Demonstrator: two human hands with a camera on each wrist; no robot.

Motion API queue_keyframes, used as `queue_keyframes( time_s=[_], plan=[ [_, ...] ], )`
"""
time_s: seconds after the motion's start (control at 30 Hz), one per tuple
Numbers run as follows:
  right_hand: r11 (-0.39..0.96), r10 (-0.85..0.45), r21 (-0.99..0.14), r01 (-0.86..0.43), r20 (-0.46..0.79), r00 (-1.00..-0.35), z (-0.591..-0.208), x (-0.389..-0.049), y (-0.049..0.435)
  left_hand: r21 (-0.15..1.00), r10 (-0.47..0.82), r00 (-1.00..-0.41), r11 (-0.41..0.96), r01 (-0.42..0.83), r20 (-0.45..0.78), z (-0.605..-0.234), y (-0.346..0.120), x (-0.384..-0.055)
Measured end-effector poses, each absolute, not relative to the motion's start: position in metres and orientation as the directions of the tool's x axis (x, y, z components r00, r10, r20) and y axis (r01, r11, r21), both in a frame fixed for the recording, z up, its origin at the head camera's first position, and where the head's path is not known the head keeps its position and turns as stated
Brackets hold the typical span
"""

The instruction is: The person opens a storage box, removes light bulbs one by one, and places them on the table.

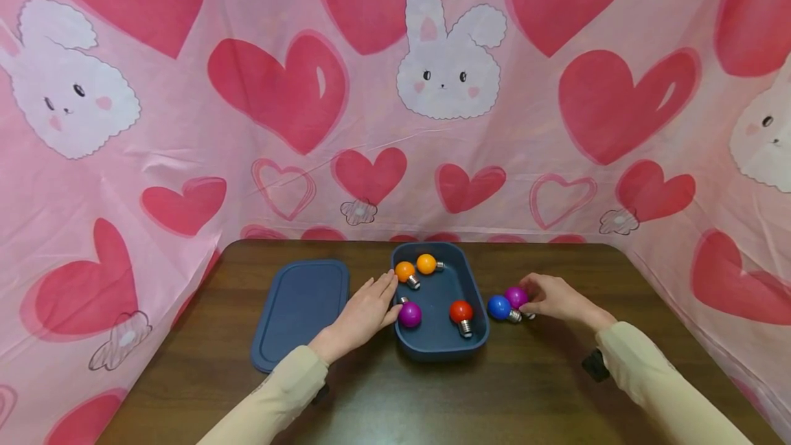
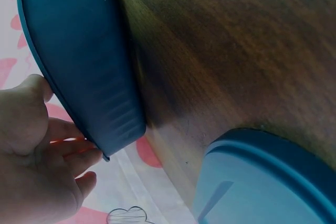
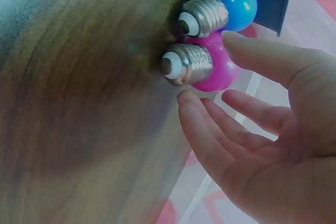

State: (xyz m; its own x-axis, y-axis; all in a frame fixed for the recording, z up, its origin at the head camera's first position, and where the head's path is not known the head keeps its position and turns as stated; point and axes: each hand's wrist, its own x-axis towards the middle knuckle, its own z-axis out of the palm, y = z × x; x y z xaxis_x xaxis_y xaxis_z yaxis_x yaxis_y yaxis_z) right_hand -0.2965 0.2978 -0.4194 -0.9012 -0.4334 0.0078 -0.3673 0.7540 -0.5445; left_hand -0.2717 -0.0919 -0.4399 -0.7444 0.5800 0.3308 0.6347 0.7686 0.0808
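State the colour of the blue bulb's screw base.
The screw base is silver, best seen in the right wrist view.

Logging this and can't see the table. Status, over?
Left hand touching the box. Right hand at the purple bulb outside it, thumb and fingers apart. Blue bulb between that and box.

navy box [image 1: 437, 287], blue bulb [image 1: 498, 307], purple bulbs [image 1: 410, 314], red bulb [image 1: 460, 311], orange bulbs [image 1: 426, 264]; pink cloth [image 1: 259, 12] with red hearts [image 1: 614, 105].
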Motion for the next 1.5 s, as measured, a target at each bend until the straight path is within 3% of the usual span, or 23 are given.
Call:
queue_keyframes(
  time_s=[0.4, 1.0, 1.5],
  plan=[
    [0.782, -0.451, -0.425, -0.456, 0.12, -0.884, -0.393, -0.298, 0.288, 0.088, 0.581, -0.747, 0.768, 0.635, 0.324, -0.44, -0.092, -0.273],
    [0.737, -0.528, -0.438, -0.514, 0.102, -0.843, -0.363, -0.285, 0.233, 0.088, 0.581, -0.742, 0.765, 0.638, 0.335, -0.44, -0.092, -0.272],
    [0.712, -0.601, -0.428, -0.557, 0.038, -0.798, -0.367, -0.278, 0.192, 0.092, 0.577, -0.751, 0.77, 0.631, 0.322, -0.441, -0.091, -0.272]
  ],
)
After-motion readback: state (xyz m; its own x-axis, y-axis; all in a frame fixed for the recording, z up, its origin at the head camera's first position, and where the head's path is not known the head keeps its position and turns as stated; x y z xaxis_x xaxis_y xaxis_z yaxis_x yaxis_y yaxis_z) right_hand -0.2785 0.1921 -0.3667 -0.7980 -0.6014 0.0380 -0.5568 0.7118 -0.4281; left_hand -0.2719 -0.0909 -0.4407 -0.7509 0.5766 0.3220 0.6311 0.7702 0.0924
